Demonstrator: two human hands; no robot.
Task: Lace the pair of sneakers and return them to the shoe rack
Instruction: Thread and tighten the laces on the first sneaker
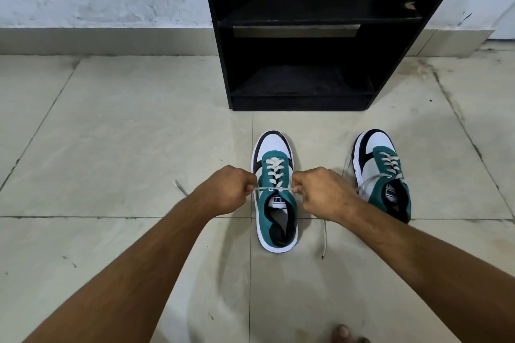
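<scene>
Head view. 2 sneakers are standing on the tiled floor (125, 133), toes pointing toward the black shoe rack (303, 36). The left sneaker (274, 192) is sitting just in front of the rack's base edge, straddling a tile seam. The left hand (227, 191) and right hand (320, 193) are flanking its top eyelets, each with fingers curled tight, pinching 1 end of the white lace (274, 189) and drawing it taut sideways. Loose lace tails are trailing on the floor: 1 beyond the left wrist, 1 beside the heel on the right. The right sneaker (383, 172) is lying well apart to the right, angled slightly, laced with loose ends, its heel partly hidden behind the right forearm. Both rack shelves are showing open, dark bays. Bare floor is extending wide to the left, narrower between the 2 sneakers. A toe (343, 333) is showing at the bottom edge.
</scene>
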